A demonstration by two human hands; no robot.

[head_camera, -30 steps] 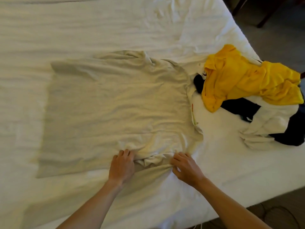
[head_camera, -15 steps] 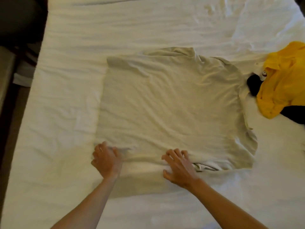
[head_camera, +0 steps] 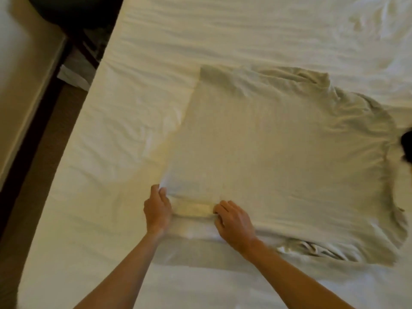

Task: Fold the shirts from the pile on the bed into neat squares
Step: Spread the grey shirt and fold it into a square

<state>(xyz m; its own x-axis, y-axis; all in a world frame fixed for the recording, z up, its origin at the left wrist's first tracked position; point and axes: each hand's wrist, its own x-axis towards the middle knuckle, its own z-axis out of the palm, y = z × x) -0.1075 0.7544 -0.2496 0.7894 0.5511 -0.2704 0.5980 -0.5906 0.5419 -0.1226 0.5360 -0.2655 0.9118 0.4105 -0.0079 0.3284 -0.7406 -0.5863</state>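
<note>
While both forearms reach in from the near edge of the bed [head_camera: 124, 121], the left hand [head_camera: 157, 209] and the right hand [head_camera: 235, 221] sit close together on the near hem of a pale beige shirt [head_camera: 278, 157]. The left hand's fingers curl over the hem's near-left corner and pinch the cloth there. The right hand's fingers bend down onto the hem just to the right, gripping a fold of it, and a short rolled strip of fabric runs between the two hands. Right of the right hand's fingers, along the same near edge, a bunched sleeve [head_camera: 312, 250] peeks out from under the shirt. Beyond the fingertips the shirt lies spread flat on the white sheet, lightly wrinkled, its far edge rumpled and its collar end off to the right. Past that end, at the right border, a small piece of a dark garment [head_camera: 406, 146] shows. Far to the left of the fingers, off the bed, lie a strip of dark floor [head_camera: 44, 121] and a pale piece of furniture [head_camera: 24, 70].
</note>
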